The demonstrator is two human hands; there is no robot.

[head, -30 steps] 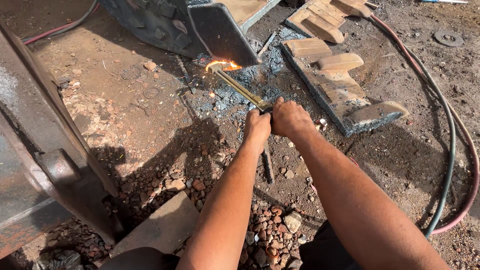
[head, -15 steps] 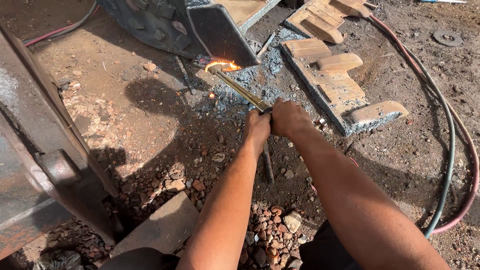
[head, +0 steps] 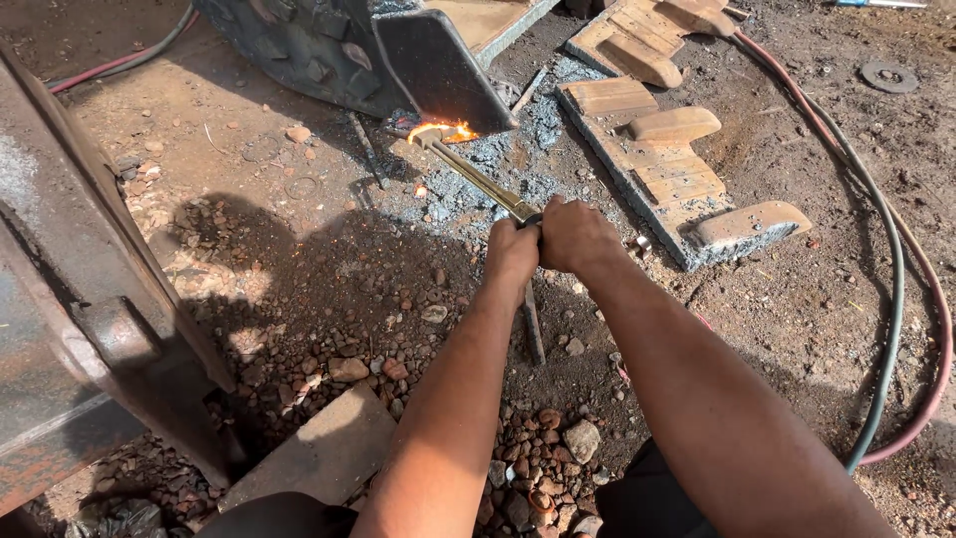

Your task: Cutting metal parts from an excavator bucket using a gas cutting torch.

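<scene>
Both my hands grip the rear of a long brass cutting torch (head: 476,177). My left hand (head: 512,250) and my right hand (head: 576,235) sit side by side on its handle. The torch points up and to the left. An orange flame (head: 445,131) burns at its tip against the lower edge of a dark steel plate (head: 435,68). Grey-blue slag and ash (head: 518,139) lie on the ground around the flame.
A rusty steel slab with raised blocks (head: 665,169) lies to the right. Red and green hoses (head: 896,269) curve along the right side. A large rusted machine part (head: 70,299) fills the left. Loose stones (head: 538,448) and a flat plate (head: 319,448) lie near my arms.
The flame keeps burning at the same spot on the plate's edge. My hands have hardly shifted.
</scene>
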